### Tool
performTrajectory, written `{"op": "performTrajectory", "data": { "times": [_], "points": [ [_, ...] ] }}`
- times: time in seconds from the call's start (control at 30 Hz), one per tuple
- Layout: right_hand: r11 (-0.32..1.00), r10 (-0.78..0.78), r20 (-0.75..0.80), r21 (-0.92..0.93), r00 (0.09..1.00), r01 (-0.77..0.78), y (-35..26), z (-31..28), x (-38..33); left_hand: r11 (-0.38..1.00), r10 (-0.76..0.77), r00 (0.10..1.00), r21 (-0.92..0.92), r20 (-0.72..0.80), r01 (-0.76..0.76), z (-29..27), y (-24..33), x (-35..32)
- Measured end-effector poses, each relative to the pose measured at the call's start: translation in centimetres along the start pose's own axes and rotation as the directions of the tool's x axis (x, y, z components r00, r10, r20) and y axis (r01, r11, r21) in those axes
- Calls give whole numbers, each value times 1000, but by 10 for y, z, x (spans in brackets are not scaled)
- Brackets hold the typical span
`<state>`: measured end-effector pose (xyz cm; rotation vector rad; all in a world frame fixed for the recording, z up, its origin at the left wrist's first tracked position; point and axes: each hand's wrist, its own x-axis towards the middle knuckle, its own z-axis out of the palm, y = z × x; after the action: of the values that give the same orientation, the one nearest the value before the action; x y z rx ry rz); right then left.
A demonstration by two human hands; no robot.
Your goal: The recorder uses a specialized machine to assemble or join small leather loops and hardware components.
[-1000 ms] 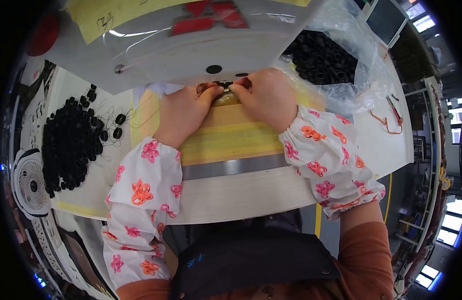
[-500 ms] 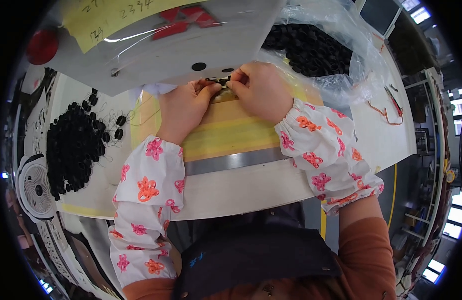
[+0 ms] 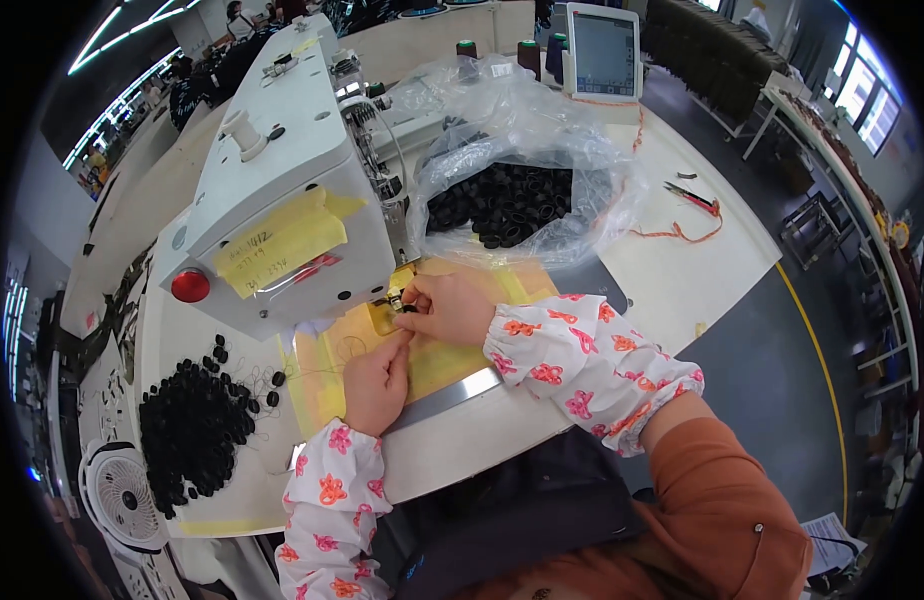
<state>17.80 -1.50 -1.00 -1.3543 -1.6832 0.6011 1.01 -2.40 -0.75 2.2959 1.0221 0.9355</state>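
Your right hand (image 3: 452, 308) sits at the needle area of the sewing machine (image 3: 282, 190), its fingers pinched together on a small black loop (image 3: 406, 309) right under the machine's head. The loop lies on the yellow plate (image 3: 437, 350) that covers the worktop (image 3: 672, 270) in front of the machine, and it is too small to tell more about it. Your left hand (image 3: 378, 382) lies just below and to the left of the right one, fingers curled and resting flat on the yellow plate, fingertips reaching up toward the same spot; you cannot tell whether it grips anything. The two hands are near each other but not clearly touching. Both forearms wear white sleeves with orange and pink flowers.

A pile of black loops (image 3: 187, 430) lies loose on the worktop well to your left, with a few strays scattered toward the machine. Behind your right hand stands an open clear plastic bag (image 3: 527, 140) with more black loops (image 3: 507, 205) inside. A red round button (image 3: 190, 286) shows on the machine's front, beside a yellow taped note (image 3: 277, 245). A screen (image 3: 602, 50) stands at the far edge, scissors with orange thread (image 3: 694, 198) lie to the right, and a small white fan (image 3: 122, 498) sits at your lower left
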Motion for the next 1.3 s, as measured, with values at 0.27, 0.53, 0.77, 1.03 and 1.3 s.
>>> {"op": "performTrajectory", "data": {
  "times": [0.27, 0.53, 0.77, 1.03, 1.3],
  "points": [
    [875, 204, 285, 376, 937, -305, -2, -1, -4, 978, -157, 988, -144, -8, 154, -14, -6, 8],
    [957, -270, 466, 228, 843, 180, -47, -2, -44, 919, -102, 978, -359, 180, 162, -16, -10, 10],
    [848, 197, 591, 298, 783, -438, -6, -29, 19, 972, -177, 984, -156, 7, 176, -12, -15, 20],
    [863, 155, 577, 316, 802, -395, -8, -20, 18, 936, -279, 949, -181, 148, 303, -16, -13, 21],
    [993, -117, 55, -12, 992, 118, 1, -3, 3, 977, -214, 977, -14, 18, 214, -10, -16, 25]
  ]
}}
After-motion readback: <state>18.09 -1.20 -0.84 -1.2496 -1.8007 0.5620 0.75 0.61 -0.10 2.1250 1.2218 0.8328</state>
